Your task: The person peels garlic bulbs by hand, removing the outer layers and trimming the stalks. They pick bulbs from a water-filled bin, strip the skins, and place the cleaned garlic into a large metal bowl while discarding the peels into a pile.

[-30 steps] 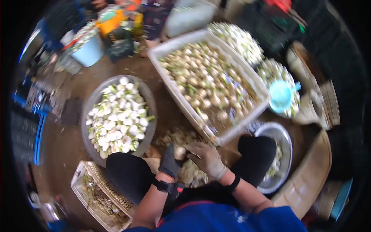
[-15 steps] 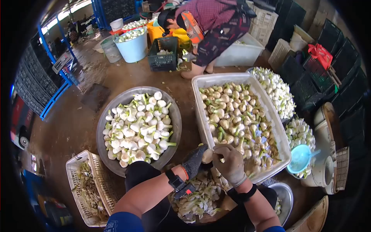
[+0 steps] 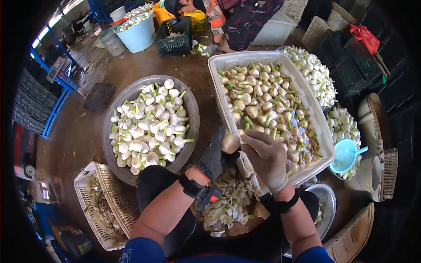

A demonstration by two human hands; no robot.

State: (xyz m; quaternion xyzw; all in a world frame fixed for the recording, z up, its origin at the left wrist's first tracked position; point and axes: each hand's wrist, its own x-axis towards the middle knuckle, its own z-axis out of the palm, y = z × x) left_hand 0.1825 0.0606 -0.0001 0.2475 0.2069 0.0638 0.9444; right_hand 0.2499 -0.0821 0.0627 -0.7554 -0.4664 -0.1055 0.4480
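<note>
My left hand [image 3: 212, 153], in a dark glove, is closed around a garlic bulb [image 3: 230, 143] above the near left edge of a white tub [image 3: 222, 97]. My right hand [image 3: 268, 158], in a pale glove, is just right of that bulb, its fingers bent and close together; whatever they pinch is hidden. Unpeeled garlic bulbs [image 3: 263, 94] with short stems fill much of the tub. To the left, a round metal basin [image 3: 108, 144] bears a heap of white peeled garlic [image 3: 149, 122]. Below my hands lies a pile of garlic skins [image 3: 228, 204].
A cream basket [image 3: 85, 210] with plant scraps stands at lower left. Heaped white bulbs [image 3: 313, 76], a blue strainer [image 3: 344, 155] and a metal bowl [image 3: 326, 210] line the right. A co-worker [image 3: 245, 24] bends over beside a dark green crate [image 3: 173, 46].
The view has tilted down, so things sit higher. My right hand's fingers have extended somewhat beside the bulb. My left hand keeps holding the bulb. The co-worker's hand reaches lower.
</note>
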